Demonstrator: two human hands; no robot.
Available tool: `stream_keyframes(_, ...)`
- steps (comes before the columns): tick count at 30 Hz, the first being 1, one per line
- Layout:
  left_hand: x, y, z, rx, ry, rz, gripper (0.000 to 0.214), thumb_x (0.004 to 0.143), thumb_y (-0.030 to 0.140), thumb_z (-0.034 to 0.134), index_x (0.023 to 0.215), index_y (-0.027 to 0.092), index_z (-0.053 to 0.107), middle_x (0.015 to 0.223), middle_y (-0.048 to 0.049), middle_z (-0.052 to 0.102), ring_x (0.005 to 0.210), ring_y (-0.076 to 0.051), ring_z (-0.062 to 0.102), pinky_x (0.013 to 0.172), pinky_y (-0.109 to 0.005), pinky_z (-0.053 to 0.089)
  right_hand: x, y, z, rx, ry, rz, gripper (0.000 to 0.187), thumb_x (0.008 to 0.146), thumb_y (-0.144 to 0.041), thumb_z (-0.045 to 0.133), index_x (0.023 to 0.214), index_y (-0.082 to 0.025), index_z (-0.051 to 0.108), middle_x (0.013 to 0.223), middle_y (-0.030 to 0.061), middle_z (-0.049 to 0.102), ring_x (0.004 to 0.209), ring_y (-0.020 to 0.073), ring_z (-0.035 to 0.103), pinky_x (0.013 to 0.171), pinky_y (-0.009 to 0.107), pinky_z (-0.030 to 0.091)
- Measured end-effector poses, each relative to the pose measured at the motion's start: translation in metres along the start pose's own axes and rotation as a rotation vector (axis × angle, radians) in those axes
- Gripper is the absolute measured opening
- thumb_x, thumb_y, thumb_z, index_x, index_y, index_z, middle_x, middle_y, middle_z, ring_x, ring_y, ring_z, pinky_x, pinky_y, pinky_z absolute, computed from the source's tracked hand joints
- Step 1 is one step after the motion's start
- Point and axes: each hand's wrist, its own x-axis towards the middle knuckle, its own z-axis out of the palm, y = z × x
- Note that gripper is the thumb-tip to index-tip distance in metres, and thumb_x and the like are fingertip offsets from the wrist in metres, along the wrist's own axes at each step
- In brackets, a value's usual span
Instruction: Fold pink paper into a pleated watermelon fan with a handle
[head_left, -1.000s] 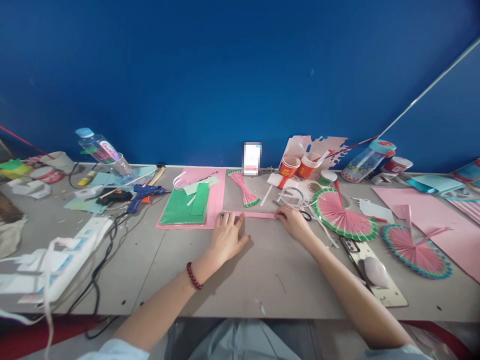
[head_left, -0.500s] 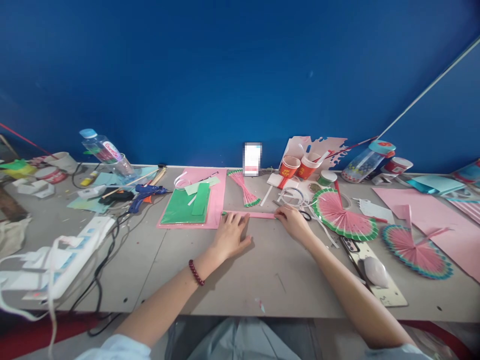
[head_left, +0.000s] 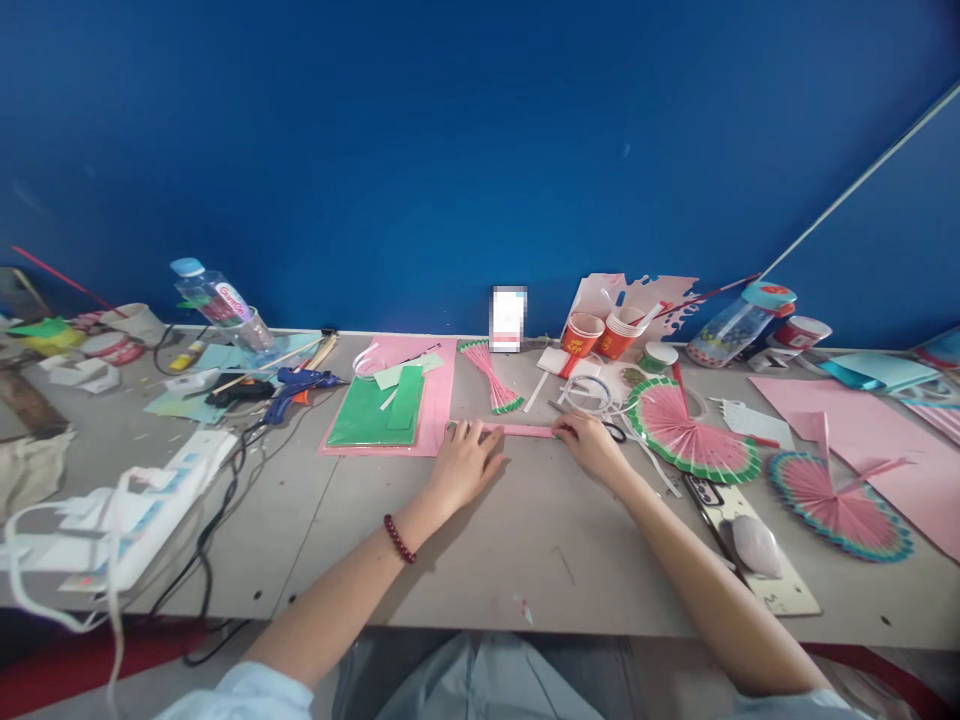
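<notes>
Both hands [head_left: 459,468] [head_left: 591,447] on flat, narrow pink ppr strip [head_left: 529,431].

Between the forearms [head_left: 349,595] there is room to pass over the counter [head_left: 517,535], with a small scrap [head_left: 526,609] near its edge; the phone [head_left: 786,592] and watermelon fan [head_left: 694,432] crowd the right, the power strip [head_left: 154,530] and black cord [head_left: 204,540] the left, and beyond the pink strip [head_left: 529,431] a folded fan [head_left: 493,379] blocks the middle

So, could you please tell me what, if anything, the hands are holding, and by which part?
The pink strip: the right hand pinches its right end, while the left hand rests on its left part.
</notes>
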Motion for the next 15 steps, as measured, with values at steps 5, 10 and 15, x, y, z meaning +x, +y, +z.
stream_keyframes(5, 0.009, -0.011, 0.003, -0.095, 0.032, 0.034, 0.030, 0.094, 0.028, 0.039, 0.117, 0.026, 0.058, 0.105, -0.0068, 0.052, 0.098, -0.021, 0.047, 0.083, -0.034, 0.038, 0.000, 0.004, -0.003, 0.014, -0.039, -0.011, 0.020, 0.085, -0.023, 0.047, 0.080, -0.018, 0.065, 0.082, 0.0073, 0.063, 0.079, 0.0203, 0.057, 0.073, 0.031, 0.042)
stream_keyframes(10, 0.014, -0.017, 0.007, -0.139, 0.059, 0.021, 0.022, 0.091, 0.030, 0.049, 0.107, 0.024, 0.064, 0.099, -0.0048, 0.058, 0.096, -0.019, 0.050, 0.081, -0.033, 0.037, 0.000, 0.001, -0.011, -0.039, -0.121, -0.089, 0.010, 0.082, -0.027, 0.056, 0.084, -0.020, 0.063, 0.084, 0.0061, 0.061, 0.079, 0.0193, 0.055, 0.071, 0.030, 0.042)
stream_keyframes(15, 0.018, -0.029, 0.010, -0.130, 0.091, 0.038, 0.020, 0.092, 0.025, 0.047, 0.093, 0.022, 0.067, 0.088, -0.0032, 0.061, 0.088, -0.017, 0.053, 0.078, -0.032, 0.036, -0.001, 0.000, -0.013, -0.119, -0.119, -0.139, 0.014, 0.085, -0.023, 0.049, 0.088, -0.020, 0.063, 0.090, 0.0073, 0.064, 0.084, 0.0194, 0.057, 0.072, 0.029, 0.043)
